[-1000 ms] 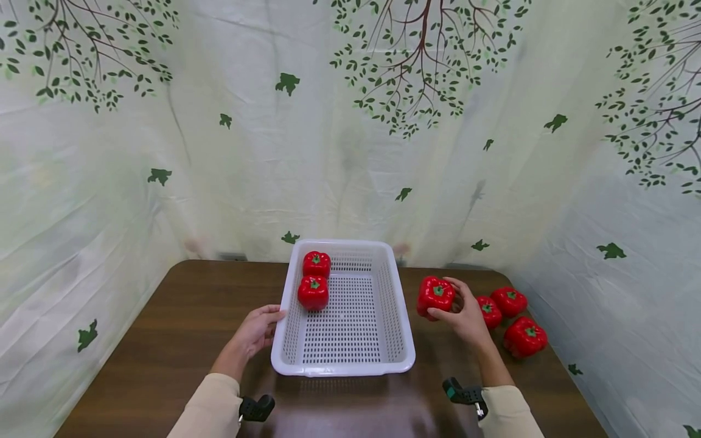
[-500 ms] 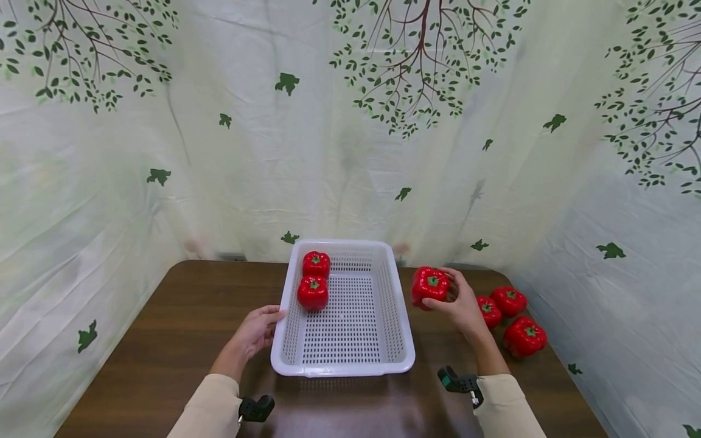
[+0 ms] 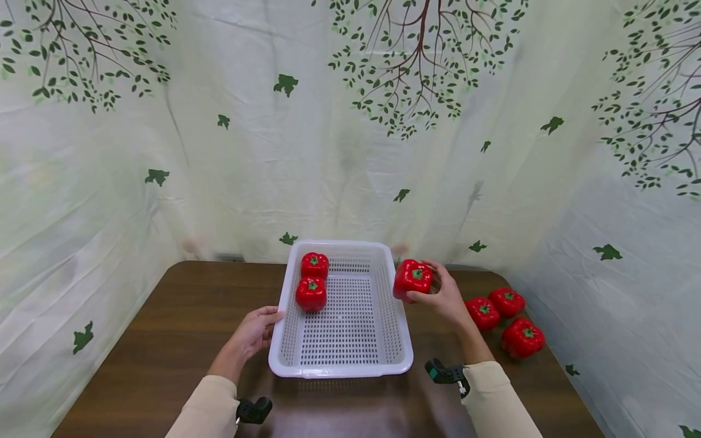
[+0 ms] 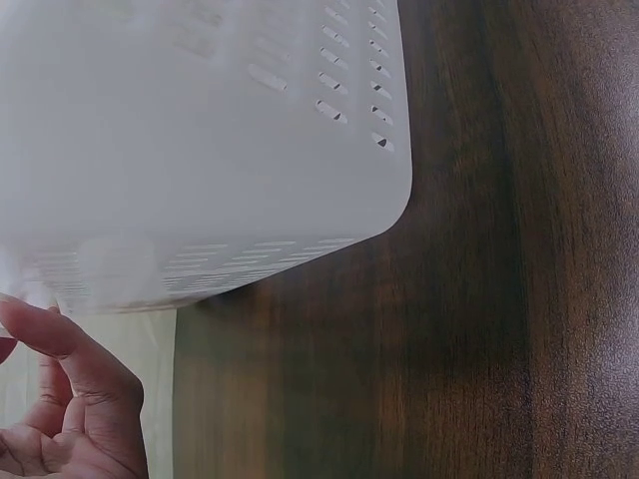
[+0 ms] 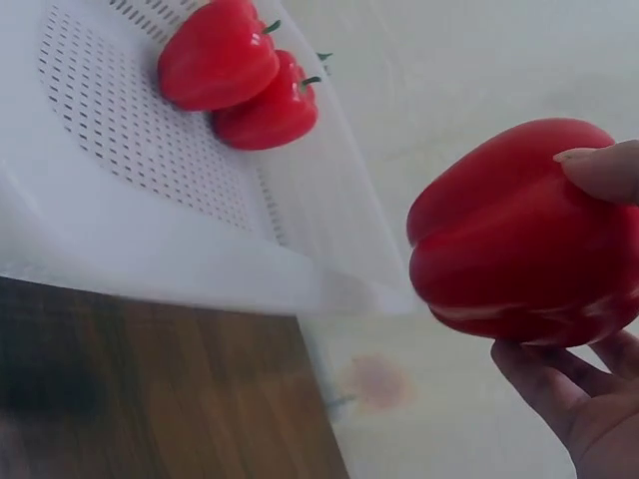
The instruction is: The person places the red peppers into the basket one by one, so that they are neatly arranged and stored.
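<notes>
A white perforated plastic basket [image 3: 339, 328] stands mid-table, with two red bell peppers [image 3: 311, 294] one behind the other along its left side. My left hand [image 3: 256, 331] pinches the basket's left rim between thumb and fingers; in the left wrist view that hand [image 4: 80, 399] shows at the lower left corner. A third bell pepper [image 3: 412, 280] is in my right hand [image 3: 445, 298], thumb on the near side and fingers behind. It overlaps the basket's right rim in the head view. The right wrist view shows this held pepper [image 5: 524, 235] close up, beyond the basket wall.
Three more red bell peppers [image 3: 523, 338] sit grouped at the right end of the brown wooden table [image 3: 164, 340]. A pale curtain [image 3: 339, 152] printed with leaves and branches surrounds the table's back and sides.
My right hand has carried the bell pepper left and slightly up in the head view, from beside the loose peppers to the basket's right rim. The left hand stays at the left rim.
</notes>
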